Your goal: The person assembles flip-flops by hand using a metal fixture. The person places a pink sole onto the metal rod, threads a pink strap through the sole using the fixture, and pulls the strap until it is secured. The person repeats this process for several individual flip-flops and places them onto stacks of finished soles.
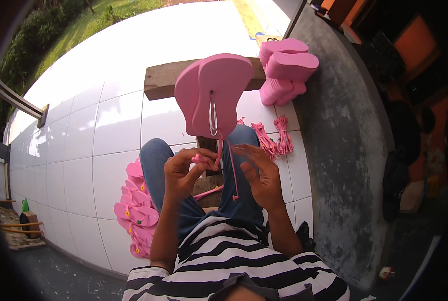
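A pair of pink flip-flop soles (229,75) stands upright in front of me against a wooden beam (160,83). A looped metal wire (213,118) sticks out of the face of the soles. Below it hangs a pink sandal strap (232,168), one end dangling loose with a small plug at its tip. My left hand (180,173) is closed in a pinch on the strap, and a pink bit shows between its fingers. To the right of the strap is my right hand (264,178), fingers stretched out and apart, holding nothing.
Stacked pink soles (290,67) stand at the beam's right end. Bundled pink straps (266,140) lie on the white tiles by my right knee. Pink flip-flops with small flowers (136,215) are heaped left of my legs. A grey ledge (334,150) runs along the right.
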{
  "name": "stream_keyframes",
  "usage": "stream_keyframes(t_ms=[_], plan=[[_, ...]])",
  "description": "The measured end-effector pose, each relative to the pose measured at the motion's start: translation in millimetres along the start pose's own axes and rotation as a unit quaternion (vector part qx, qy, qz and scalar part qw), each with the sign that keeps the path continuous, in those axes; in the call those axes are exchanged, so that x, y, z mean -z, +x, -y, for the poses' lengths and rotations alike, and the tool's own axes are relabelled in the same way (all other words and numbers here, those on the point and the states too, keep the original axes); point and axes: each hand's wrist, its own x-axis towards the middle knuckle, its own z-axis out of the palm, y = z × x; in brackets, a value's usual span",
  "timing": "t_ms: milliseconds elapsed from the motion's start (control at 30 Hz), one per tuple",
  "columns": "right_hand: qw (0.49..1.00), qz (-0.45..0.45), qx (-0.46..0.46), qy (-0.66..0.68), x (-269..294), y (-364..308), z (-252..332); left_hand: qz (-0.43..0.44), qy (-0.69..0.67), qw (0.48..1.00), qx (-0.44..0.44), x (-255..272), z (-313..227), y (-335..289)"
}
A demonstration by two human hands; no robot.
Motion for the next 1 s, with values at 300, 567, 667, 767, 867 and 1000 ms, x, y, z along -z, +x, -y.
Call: stream_keyframes(t_ms=[300,567,667,767,867,1000], plan=[[0.945,0.028,0.0,0.326,-15,23,-5,0.07,-0.043,0.993,0.09,-7,6,19],[0.894,-0.044,-0.008,0.446,-37,55,17,-0.123,0.385,0.883,-0.238,-12,-54,107],[0.91,-0.065,-0.001,0.41,-41,56,22,-0.059,0.493,0.822,-0.277,-16,-70,132],[0.929,-0.082,0.043,0.359,-44,55,22,-0.031,0.535,0.792,-0.292,-23,-78,136],[0.967,-0.053,0.146,0.205,-43,54,11,-0.045,0.534,0.799,-0.273,-31,-82,129],[0.971,-0.04,0.119,0.201,-40,55,15,-0.03,0.551,0.782,-0.29,-28,-86,127]])
